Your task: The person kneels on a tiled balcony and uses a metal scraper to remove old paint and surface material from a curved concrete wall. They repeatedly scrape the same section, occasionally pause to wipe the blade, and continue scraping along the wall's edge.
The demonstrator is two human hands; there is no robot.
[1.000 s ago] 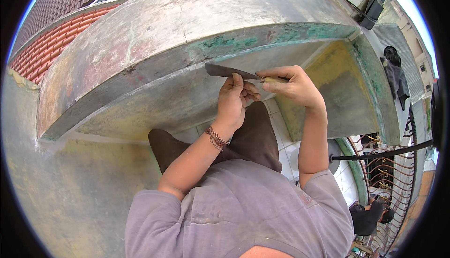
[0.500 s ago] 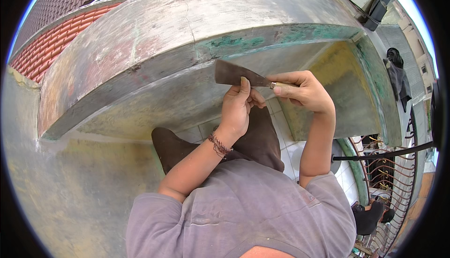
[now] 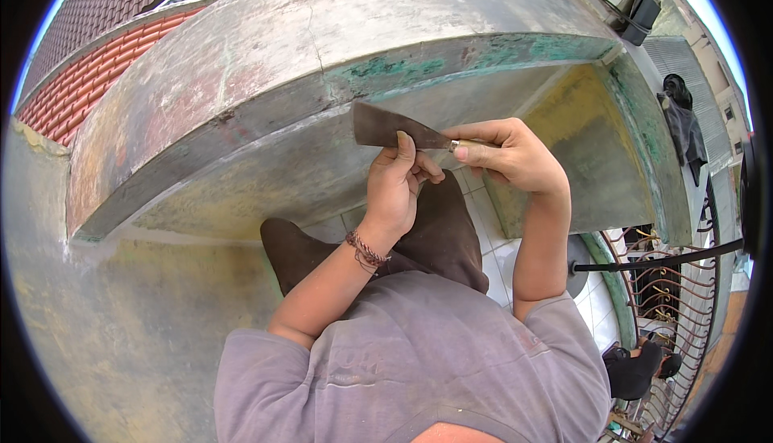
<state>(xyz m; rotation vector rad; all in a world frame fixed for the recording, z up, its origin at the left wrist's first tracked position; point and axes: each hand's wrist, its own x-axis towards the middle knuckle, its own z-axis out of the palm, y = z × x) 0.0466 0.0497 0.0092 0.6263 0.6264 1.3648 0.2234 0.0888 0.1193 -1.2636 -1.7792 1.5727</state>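
A putty knife (image 3: 380, 126) with a wide, darkened metal blade is held up between my hands, its broad edge toward the left. My right hand (image 3: 519, 157) is closed round the handle, which is mostly hidden by the fingers; a bit of metal collar shows beside the thumb. With its thumb on the blade's near face, my left hand (image 3: 393, 185) pinches the blade about midway along, its other fingers curled below and behind. A braided bracelet (image 3: 367, 250) circles my left wrist. Beyond the blade's tip, apart from it, lies the inner face of a concrete wall (image 3: 266, 171).
The wall's broad curved top (image 3: 241, 49) is scuffed, cracked and stained green along its edge. Pale floor tiles (image 3: 506, 266) lie below me. At the right are a curled metal railing (image 3: 684, 298), a dark pole (image 3: 652, 264) and hanging black cloth (image 3: 684, 129).
Both hands and the putty knife have shifted slightly to the left together. The grip of each hand looks the same.
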